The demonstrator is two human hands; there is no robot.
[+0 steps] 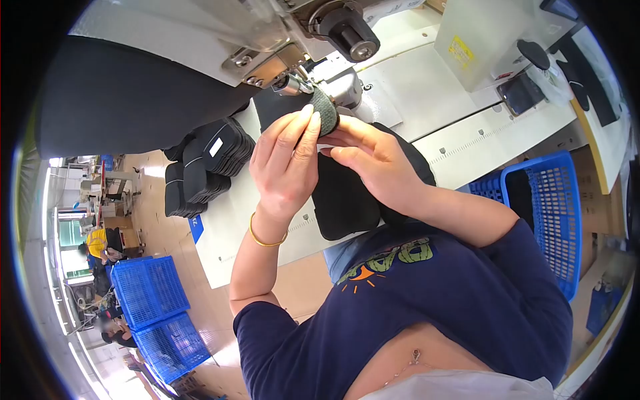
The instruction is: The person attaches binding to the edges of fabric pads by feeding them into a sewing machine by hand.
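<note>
A dark grey-green textured curved fabric piece (325, 109) sits at the working end of a sewing machine (290, 83). My left hand (285, 157) pinches its near left edge between thumb and fingers. From the other side, my right hand (380, 160) grips the piece with its fingers, which are partly hidden behind the piece. Under both hands lie black fabric pieces (343, 203) on the white table (293, 243). Stacks of black padded pieces (210, 157) stand left of my left hand, one with a white label.
A blue basket (547, 220) stands at the right by my elbow. Blue crates (150, 290) are on the floor at left. A phone (523, 93) and a translucent bin (477, 47) are at the back right. A person in yellow (97, 244) is far left.
</note>
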